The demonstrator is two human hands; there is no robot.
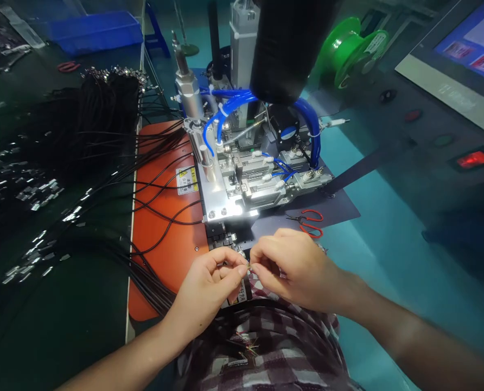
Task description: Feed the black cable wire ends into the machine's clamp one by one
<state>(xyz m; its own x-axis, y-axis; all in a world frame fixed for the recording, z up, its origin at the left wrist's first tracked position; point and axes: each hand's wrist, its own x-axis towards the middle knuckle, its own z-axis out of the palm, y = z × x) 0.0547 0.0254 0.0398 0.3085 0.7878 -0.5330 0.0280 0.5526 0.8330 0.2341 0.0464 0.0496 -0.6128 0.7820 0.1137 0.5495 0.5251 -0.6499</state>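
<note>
Above my lap, my left hand [213,279] and my right hand [293,266] meet, both closed in a pinch. Between the fingertips shows a tiny yellowish thin wire [249,267]; most of it is hidden by the fingers. Just beyond them stands a metal bench machine [258,190] with blue air tubes. Across my checked clothing lies a bundle of black cables [229,342], its fine coloured wire ends [248,345] spread out below my hands. A label with printed characters [242,293] shows partly behind my left fingers.
Red-handled snips [310,222] lie right of the machine. Black cables with shiny ends [99,103] cover the dark table at left, some running over the orange board [164,228]. A blue bin [95,32], a green spool [348,51] and a control panel [462,108] stand around.
</note>
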